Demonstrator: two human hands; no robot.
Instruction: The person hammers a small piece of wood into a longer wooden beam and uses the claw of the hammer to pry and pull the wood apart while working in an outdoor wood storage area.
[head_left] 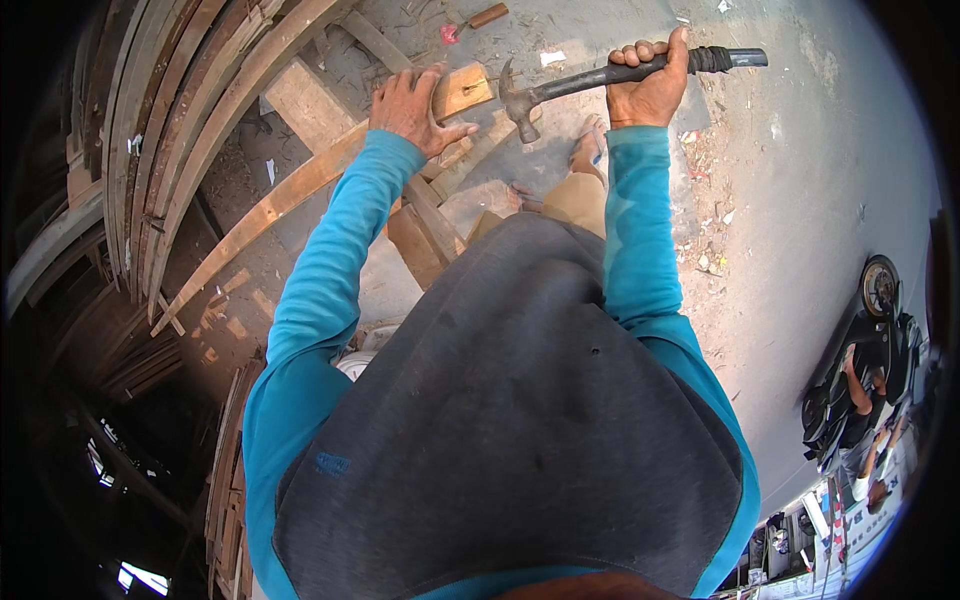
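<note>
My left hand (405, 108) lies with fingers and thumb spread on a long wooden plank (300, 185), close to its far right end. That end shows a dark spot and what looks like a thin nail beside it. In my right hand (650, 88) is a claw hammer (582, 82), gripped around its dark handle, which has a black wrapping toward the butt. The hammer's head hangs just right of the plank's end, apart from it. Under the plank are crossed wooden pieces (425, 205), partly hidden by my arm.
Curved wooden strips (180, 130) stand stacked at the left. A chisel-like tool with a wooden handle (488, 15) lies on the ground at the far side. My foot (588, 150) is below the hammer. Wood chips litter the ground. A motorcycle (870, 350) and people are at the right.
</note>
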